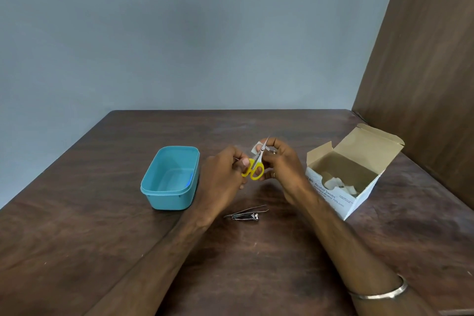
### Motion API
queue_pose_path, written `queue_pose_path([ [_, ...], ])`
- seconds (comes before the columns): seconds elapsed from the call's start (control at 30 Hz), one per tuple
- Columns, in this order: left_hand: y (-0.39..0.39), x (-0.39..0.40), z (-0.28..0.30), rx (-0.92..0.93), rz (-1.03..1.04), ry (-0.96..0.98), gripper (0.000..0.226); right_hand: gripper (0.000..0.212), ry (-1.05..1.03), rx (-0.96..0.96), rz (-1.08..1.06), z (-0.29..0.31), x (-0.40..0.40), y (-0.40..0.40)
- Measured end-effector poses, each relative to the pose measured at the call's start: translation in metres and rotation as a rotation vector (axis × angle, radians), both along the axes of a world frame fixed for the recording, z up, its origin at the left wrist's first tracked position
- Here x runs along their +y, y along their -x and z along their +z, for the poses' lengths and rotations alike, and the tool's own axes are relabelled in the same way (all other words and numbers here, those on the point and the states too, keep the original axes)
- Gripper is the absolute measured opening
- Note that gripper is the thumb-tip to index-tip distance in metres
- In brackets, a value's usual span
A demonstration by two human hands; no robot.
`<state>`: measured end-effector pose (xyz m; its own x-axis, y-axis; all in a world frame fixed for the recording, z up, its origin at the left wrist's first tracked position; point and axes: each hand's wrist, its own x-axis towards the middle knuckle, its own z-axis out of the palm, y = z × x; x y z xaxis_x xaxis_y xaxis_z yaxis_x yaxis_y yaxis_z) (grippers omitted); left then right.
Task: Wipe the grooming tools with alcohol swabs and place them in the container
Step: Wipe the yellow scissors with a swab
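Note:
Small scissors (256, 165) with yellow handles and steel blades are held up above the table's middle. My left hand (223, 174) grips the yellow handles. My right hand (279, 164) pinches a white alcohol swab (257, 147) against the blades near their tip. A teal plastic container (169, 178) stands open to the left of my hands, with nothing visible inside. A metal nail clipper (247, 217) and thin metal tweezers (252, 209) lie together on the table just below my hands.
An open cardboard box of alcohol swabs (343, 182) stands to the right, its lid flaps raised and white swabs inside. The dark wooden table (102, 238) meets a grey wall at the back and a brown wooden panel (423, 59) at the right.

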<state>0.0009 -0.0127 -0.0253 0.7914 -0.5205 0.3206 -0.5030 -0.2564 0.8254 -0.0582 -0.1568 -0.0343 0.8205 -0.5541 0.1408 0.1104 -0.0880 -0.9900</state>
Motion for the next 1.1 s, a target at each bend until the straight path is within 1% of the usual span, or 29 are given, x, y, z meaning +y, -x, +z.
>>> queue_pose_path([
  [0.1,0.002,-0.001,-0.003,0.033,-0.019,0.016,0.016,0.030,-0.018,0.004,-0.018,-0.001,0.001,-0.001],
  [0.3,0.004,-0.003,-0.008,0.091,-0.051,0.042,0.011,0.015,0.016,0.001,-0.099,-0.004,0.005,-0.004],
  [0.5,0.008,-0.003,-0.008,0.140,-0.084,0.070,0.011,0.008,0.020,-0.018,-0.088,-0.007,0.005,-0.004],
  [0.67,0.011,-0.003,-0.006,0.278,-0.137,0.118,0.006,0.009,0.036,-0.023,-0.087,-0.008,0.006,-0.005],
  [0.77,0.014,-0.002,-0.004,0.327,-0.164,0.152,0.006,0.011,0.065,-0.019,-0.085,-0.008,0.008,-0.003],
  [1.1,0.016,-0.001,-0.003,0.311,-0.156,0.143,0.018,0.008,0.073,-0.004,-0.070,-0.009,0.010,-0.004],
])
